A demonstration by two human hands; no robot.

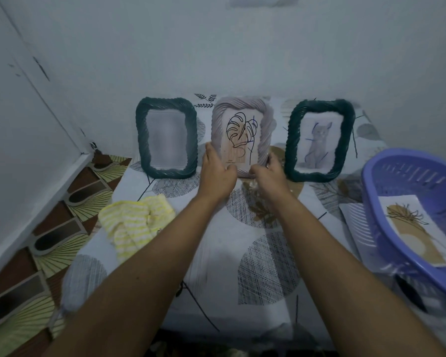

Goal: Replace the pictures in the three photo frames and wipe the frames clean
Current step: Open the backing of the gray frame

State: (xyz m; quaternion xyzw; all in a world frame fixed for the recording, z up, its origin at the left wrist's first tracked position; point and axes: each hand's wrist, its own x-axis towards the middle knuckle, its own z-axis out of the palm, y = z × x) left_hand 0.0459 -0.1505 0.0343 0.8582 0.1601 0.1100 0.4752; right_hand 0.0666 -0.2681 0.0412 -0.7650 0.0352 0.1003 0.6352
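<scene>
Both hands are on the pink frame (242,106), which leans on the wall in the middle of the desk (216,240): the left hand (218,173) grips its bottom left edge and the right hand (271,173) pinches its bottom right corner. I think the step is swapping this frame's leaf picture, with a green frame (141,137) just left of it and another (291,140) just right. Next, the hands should lift it gently and turn it over to open the back; a new picture (417,228) waits in the basket (397,176) far to its right, and the yellow cloth (134,222) lies down to its left.
</scene>
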